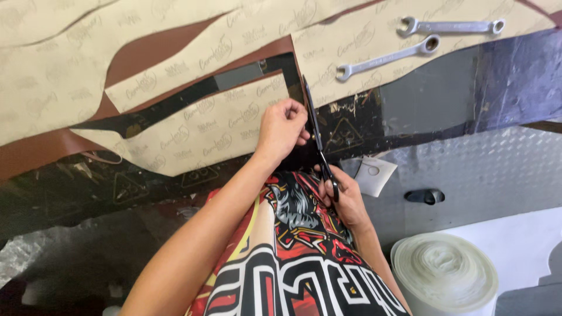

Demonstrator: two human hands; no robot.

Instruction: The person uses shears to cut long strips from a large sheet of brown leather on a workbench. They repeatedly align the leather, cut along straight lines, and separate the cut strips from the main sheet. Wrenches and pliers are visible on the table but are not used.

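Note:
My right hand grips the handles of black scissors, whose blades point away from me along the edge of a beige paper pattern. My left hand pinches the right edge of a beige pattern piece lying on brown leather-like sheet, just left of the blades. The blade tips reach up to the corner where another pattern piece starts. A cut-out gap shows the dark table below.
Two silver wrenches lie on the far right pattern sheet. A dark worktable extends right. Below are a metal tread-plate floor, a white roll and a small white tag.

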